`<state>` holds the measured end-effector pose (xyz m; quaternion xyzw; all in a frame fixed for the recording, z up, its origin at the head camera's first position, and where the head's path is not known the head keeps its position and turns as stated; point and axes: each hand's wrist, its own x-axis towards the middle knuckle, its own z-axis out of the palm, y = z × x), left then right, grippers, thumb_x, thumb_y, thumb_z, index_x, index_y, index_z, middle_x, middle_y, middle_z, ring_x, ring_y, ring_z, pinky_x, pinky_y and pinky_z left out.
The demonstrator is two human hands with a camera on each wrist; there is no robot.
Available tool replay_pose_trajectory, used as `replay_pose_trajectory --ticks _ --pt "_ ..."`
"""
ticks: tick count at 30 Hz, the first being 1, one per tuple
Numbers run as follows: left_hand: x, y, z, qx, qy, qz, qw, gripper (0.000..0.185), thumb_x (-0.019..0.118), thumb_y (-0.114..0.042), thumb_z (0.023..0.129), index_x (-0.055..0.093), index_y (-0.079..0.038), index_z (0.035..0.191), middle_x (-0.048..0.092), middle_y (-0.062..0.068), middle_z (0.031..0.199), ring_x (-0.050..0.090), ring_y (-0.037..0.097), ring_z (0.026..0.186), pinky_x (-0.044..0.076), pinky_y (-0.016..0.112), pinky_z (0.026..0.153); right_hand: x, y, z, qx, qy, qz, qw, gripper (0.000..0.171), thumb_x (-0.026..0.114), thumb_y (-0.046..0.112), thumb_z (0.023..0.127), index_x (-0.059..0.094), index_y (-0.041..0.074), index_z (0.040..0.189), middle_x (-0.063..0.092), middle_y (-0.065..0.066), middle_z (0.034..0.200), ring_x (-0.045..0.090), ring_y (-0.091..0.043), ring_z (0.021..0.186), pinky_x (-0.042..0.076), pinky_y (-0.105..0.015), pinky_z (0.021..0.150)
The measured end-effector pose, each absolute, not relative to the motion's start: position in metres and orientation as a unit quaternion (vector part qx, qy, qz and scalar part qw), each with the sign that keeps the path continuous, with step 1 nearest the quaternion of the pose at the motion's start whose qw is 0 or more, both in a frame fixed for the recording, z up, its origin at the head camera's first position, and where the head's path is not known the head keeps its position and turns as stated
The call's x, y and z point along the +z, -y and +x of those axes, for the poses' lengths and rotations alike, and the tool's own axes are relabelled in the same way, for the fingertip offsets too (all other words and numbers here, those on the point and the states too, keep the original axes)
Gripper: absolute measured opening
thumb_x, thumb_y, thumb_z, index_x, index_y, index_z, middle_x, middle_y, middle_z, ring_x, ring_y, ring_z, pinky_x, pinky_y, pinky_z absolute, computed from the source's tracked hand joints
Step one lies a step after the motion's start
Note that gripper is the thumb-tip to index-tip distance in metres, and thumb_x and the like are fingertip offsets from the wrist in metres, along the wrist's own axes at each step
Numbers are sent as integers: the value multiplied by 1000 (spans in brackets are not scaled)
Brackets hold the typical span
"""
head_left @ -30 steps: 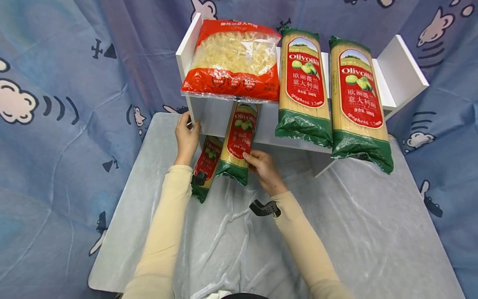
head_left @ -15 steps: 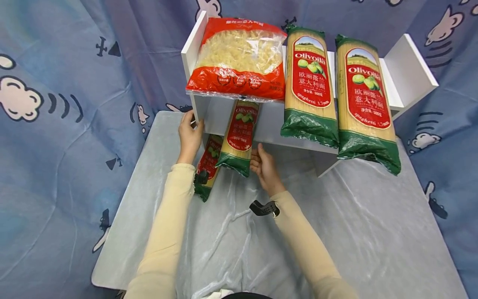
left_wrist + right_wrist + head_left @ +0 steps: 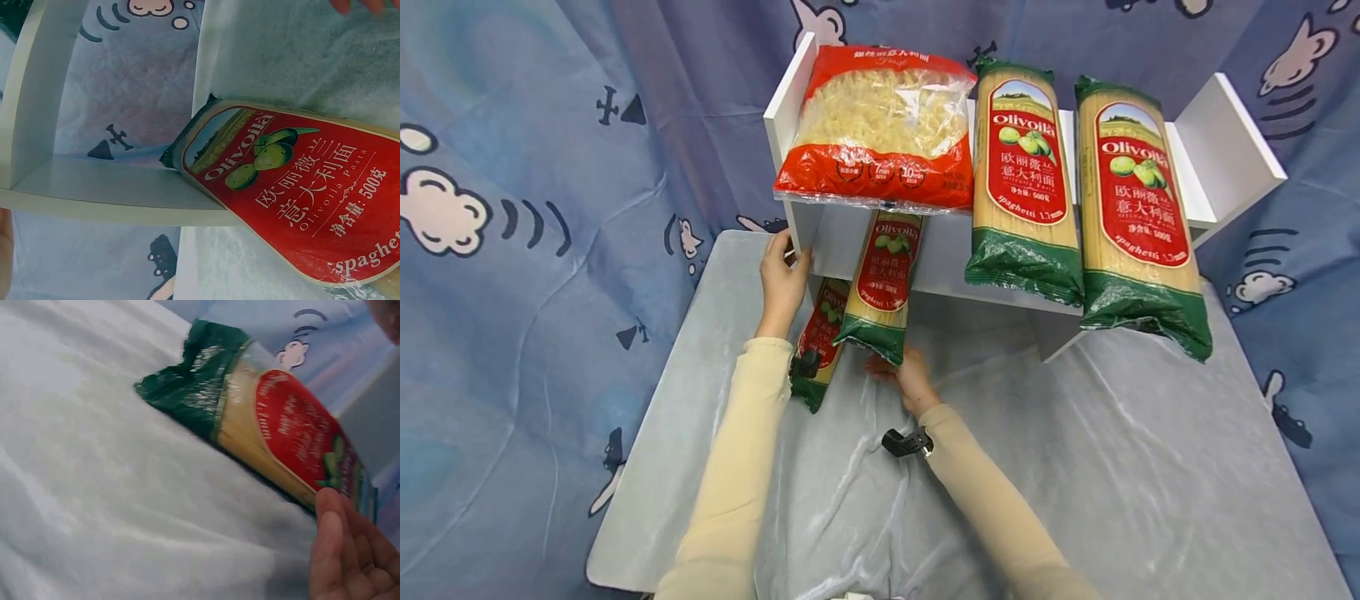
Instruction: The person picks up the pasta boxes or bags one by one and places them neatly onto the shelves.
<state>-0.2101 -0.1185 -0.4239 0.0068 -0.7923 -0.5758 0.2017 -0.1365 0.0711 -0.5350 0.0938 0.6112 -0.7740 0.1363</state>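
My left hand (image 3: 784,279) grips the lower left side of the white shelf (image 3: 797,225); its edge shows at the left of the left wrist view. A spaghetti pack (image 3: 883,279) with a red label juts out over the shelf's lower board. Another spaghetti pack (image 3: 822,333) lies lower and farther left, partly beneath that board. My right hand (image 3: 912,379) is below the green end of the jutting pack, which hides some fingers. In the right wrist view its thumb and loosely bent fingers (image 3: 331,531) overlap a spaghetti pack (image 3: 244,419), pinching nothing.
On the shelf's top sit a red bag of spiral pasta (image 3: 880,125) and two more spaghetti packs, one in the middle (image 3: 1026,183) and one at the right (image 3: 1138,208). Grey cloth (image 3: 1000,467) covers the table. A patterned blue curtain (image 3: 550,333) hangs behind.
My right hand has let go of the jutting spaghetti pack, moved off its right edge, then down and left beneath its green end. My left hand keeps its hold on the shelf.
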Motion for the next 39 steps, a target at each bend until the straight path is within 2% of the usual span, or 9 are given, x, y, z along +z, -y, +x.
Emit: replay_pose_trajectory --ticks 2,6,12,16,22,27,31,36,39 --pt "-423 119 -210 -575 792 7 204 29 54 0 93 56 6 121 54 22 117 53 32 111 45 39 96 -536 -65 -136 -767 -620 81 146 27 44 10 99 57 -13 105 64 -30 96 67 -24 73 56 -40 71" --pt "-424 119 -209 -573 794 9 202 29 54 0 93 56 6 122 54 22 117 53 32 111 45 39 96 -537 -53 -135 -746 -638 61 182 32 44 14 99 54 -16 107 64 -26 93 66 -19 71 57 -32 67" --pt "-424 119 -210 -568 798 2 202 30 54 -1 94 56 5 123 54 21 119 53 31 112 45 38 96 -540 -36 -136 -712 -665 42 222 38 42 21 100 55 -14 108 64 -28 100 68 -27 84 56 -34 75" --pt "-423 119 -209 -569 797 -3 204 31 55 0 93 56 5 123 53 22 119 53 32 112 45 38 96 -542 -24 -137 -706 -677 48 200 35 46 20 100 57 -13 107 64 -27 96 68 -27 80 56 -33 72" --pt "-424 120 -209 -570 796 -1 205 31 54 0 93 56 6 123 54 22 118 53 32 112 45 38 97 -544 -14 -136 -654 -737 65 161 26 59 16 93 63 -9 92 66 -18 77 66 -15 62 56 -28 59" --pt "-426 120 -207 -572 795 4 204 30 54 1 93 56 6 122 54 22 117 53 32 111 45 38 96 -545 -13 -135 -637 -750 73 165 22 63 17 91 62 -5 86 66 -14 72 63 -12 57 56 -27 57" --pt "-426 120 -207 -572 794 3 204 30 55 1 93 56 6 122 54 22 117 53 32 111 45 38 96 -544 -10 -136 -595 -784 69 163 25 73 24 83 64 2 77 65 -7 64 59 -10 51 53 -23 52" --pt "-426 119 -208 -569 795 0 208 30 55 0 93 56 5 123 54 22 118 54 32 111 45 38 96 -549 -5 -138 -454 -888 -7 72 32 77 34 76 67 9 57 60 1 49 52 -5 43 42 -20 45" --pt "-425 119 -209 -569 796 2 207 30 55 1 93 56 5 122 54 22 117 54 32 110 45 38 96 -550 -4 -139 -432 -900 -19 54 33 77 33 76 67 9 56 59 1 47 50 -4 41 40 -20 44"
